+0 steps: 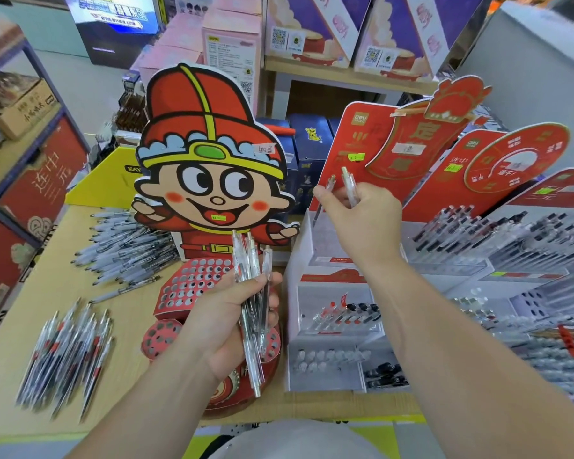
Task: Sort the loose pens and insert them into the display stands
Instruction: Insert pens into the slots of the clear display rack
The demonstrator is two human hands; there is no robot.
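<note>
Right hand: two pens. Left hand: one bundle. Loose heaps: two, far heap, near heap. Cartoon stand: one.

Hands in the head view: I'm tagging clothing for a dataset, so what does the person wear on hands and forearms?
Nothing that shows. The left hand and right hand are bare: no gloves or rings visible. The left forearm and right forearm are bare too, with no sleeve, watch or bracelet in view.
</note>
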